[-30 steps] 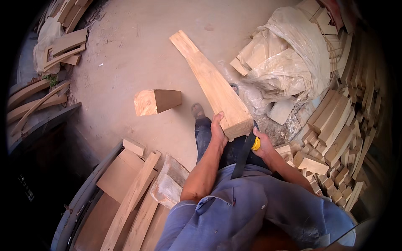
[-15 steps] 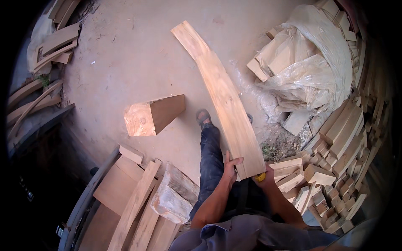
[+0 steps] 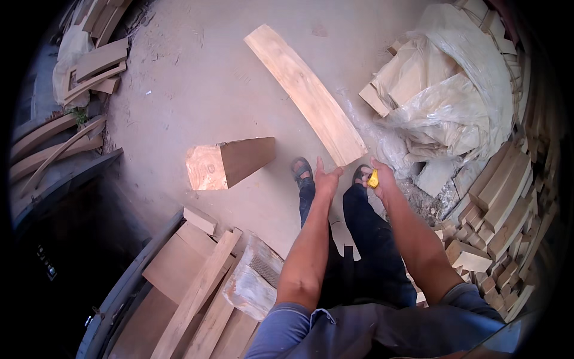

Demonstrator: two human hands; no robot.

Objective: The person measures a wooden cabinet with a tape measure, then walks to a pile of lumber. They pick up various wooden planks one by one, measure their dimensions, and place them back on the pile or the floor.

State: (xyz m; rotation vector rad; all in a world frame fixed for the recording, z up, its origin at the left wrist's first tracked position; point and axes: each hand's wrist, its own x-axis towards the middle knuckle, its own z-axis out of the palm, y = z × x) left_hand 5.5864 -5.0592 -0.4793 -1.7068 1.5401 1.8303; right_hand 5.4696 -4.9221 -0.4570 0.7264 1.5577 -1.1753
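A long, slightly curved wooden board lies ahead of me, slanting from far left to its near end by my feet. Just short of that near end is my left hand, fingers stretched and thumb apart, with nothing in it. My right hand is to the right of the board's near end, closed around a small yellow tape measure. Both forearms reach forward. Whether a fingertip still touches the board is hard to make out.
A thick wooden block stands left of my feet. Plastic-wrapped timber sits at the far right, above a big stack of wood pieces. Planks and a wrapped bundle lie near left. Curved offcuts line the far left.
The board has moved forward, away from my body, and out of my left hand's grip. Both hands have reached forward; the tape measure stays in my right hand.
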